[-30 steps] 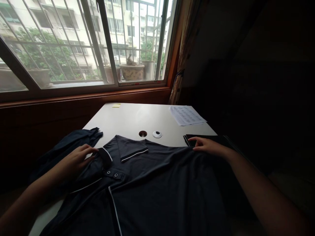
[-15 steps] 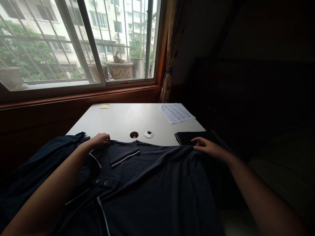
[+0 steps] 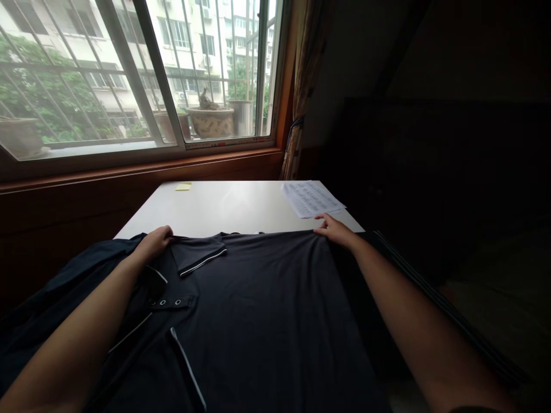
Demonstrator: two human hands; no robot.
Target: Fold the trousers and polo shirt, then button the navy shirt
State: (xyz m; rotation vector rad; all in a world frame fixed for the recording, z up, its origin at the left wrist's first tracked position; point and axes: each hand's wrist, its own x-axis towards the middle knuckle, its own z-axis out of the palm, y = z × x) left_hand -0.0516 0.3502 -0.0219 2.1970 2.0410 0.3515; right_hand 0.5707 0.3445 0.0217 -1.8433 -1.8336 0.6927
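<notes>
A dark navy shirt [image 3: 258,310] with thin white piping and snap buttons lies spread across the near half of a white table [image 3: 224,206]. My left hand [image 3: 154,242] is closed on the shirt's far edge beside the folded collar [image 3: 198,255]. My right hand [image 3: 333,229] pinches the same far edge at its right end, close to a printed sheet of paper [image 3: 310,198]. The fabric between the two hands lies flat and taut.
A yellow sticky note [image 3: 183,186] lies at the table's far left. A large barred window [image 3: 138,74] with a wooden sill runs behind the table, with a curtain [image 3: 301,103] at its right. Another dark garment hangs off the table's right side [image 3: 413,269]. The room to the right is dark.
Both hands have carried the shirt's far edge further up the table. The fabric now covers the cable hole, the white cap and the dark folded item, and it lies smoother.
</notes>
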